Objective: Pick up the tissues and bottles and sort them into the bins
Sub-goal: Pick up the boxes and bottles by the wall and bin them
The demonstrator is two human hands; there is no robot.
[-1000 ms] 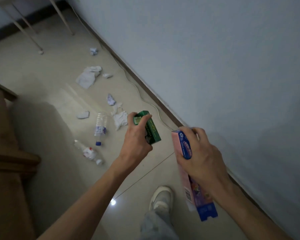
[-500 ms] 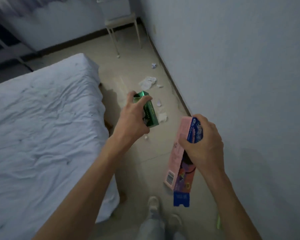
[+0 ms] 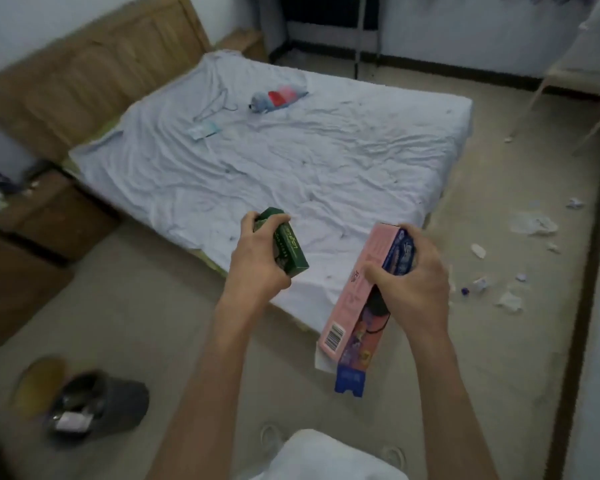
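Observation:
My left hand (image 3: 257, 261) grips a small green box (image 3: 290, 242) at chest height, over the near corner of the bed. My right hand (image 3: 413, 282) holds a long pink and blue carton (image 3: 352, 306) by its upper end, with its open blue flap hanging down. Crumpled white tissues (image 3: 532, 223) lie scattered on the floor at the right, near the wall. A blue bottle cap (image 3: 465, 291) shows among them. A dark grey bin (image 3: 97, 403) with rubbish inside sits tipped on the floor at the lower left.
A bed with a wrinkled white sheet (image 3: 291, 161) fills the middle, with a soft toy (image 3: 278, 97) and a wire hanger (image 3: 215, 105) on it. A wooden headboard (image 3: 84, 81) and bedside cabinets (image 3: 49, 213) stand at the left. A chair leg (image 3: 534, 98) is at the far right.
The view has swung left from the wall and floor strip onto the whole bed and the bin. Both hands keep hold of the same boxes.

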